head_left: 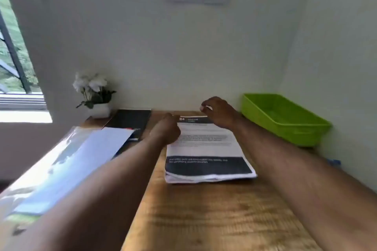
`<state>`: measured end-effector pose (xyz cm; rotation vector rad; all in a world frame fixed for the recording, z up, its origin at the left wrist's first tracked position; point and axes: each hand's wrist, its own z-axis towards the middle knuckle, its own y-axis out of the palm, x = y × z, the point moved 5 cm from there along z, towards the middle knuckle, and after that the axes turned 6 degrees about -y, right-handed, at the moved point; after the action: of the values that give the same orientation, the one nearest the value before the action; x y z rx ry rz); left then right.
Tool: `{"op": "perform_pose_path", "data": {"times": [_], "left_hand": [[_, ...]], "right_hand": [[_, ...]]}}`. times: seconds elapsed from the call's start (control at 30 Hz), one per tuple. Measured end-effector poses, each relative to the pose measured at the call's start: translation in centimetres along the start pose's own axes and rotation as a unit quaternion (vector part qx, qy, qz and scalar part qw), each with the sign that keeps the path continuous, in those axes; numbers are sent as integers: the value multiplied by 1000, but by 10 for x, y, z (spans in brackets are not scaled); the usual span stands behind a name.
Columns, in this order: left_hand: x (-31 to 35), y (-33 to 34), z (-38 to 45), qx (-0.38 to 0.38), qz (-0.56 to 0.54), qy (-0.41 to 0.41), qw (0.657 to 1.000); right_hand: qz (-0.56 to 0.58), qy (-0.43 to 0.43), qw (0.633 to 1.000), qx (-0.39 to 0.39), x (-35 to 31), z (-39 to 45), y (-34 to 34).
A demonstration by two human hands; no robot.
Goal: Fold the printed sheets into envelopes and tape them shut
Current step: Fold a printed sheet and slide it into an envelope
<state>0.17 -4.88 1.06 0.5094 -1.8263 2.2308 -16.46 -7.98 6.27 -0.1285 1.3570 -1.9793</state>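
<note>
A stack of printed sheets lies on the wooden table. The top sheet has a dark band along its near edge and a dark header at its far edge. My left hand sits at the stack's far left corner with its fingers curled and seems to pinch the top sheet's corner. My right hand is over the far right corner, also curled. A small white bit of paper shows between its fingertips, apparently the top sheet's corner. Both corners are hidden by the hands.
A green plastic tray stands at the back right against the wall. A black notebook with pens and a pot of white flowers are at the back left. A glossy plastic sleeve with paper lies along the left, under my left forearm.
</note>
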Motion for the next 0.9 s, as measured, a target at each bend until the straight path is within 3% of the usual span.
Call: {"op": "perform_pose_path", "data": {"times": [0.1, 0.27, 0.43, 0.5, 0.6, 0.7, 0.8, 0.9], "left_hand": [[-10, 14, -21, -16, -23, -43, 999], [-16, 5, -15, 32, -97, -78, 992], [-30, -1, 2, 80, -145, -129, 978], [-34, 4, 6, 76, -137, -129, 979], [-34, 7, 9, 67, -114, -111, 985], [-30, 15, 16, 44, 3, -101, 994], [-30, 22, 18, -19, 24, -115, 993], [-31, 21, 18, -12, 4, -97, 995]], "right_hand": [[24, 47, 999, -7, 10, -25, 9], [32, 58, 997, -33, 31, -36, 28], [71, 100, 992, 40, 80, -19, 25], [83, 110, 989, 49, 98, -16, 28], [189, 168, 965, 71, 117, -17, 34], [280, 194, 932, 125, 130, -12, 36], [295, 186, 924, 155, 131, -12, 38], [256, 175, 932, 185, 128, -14, 31]]}}
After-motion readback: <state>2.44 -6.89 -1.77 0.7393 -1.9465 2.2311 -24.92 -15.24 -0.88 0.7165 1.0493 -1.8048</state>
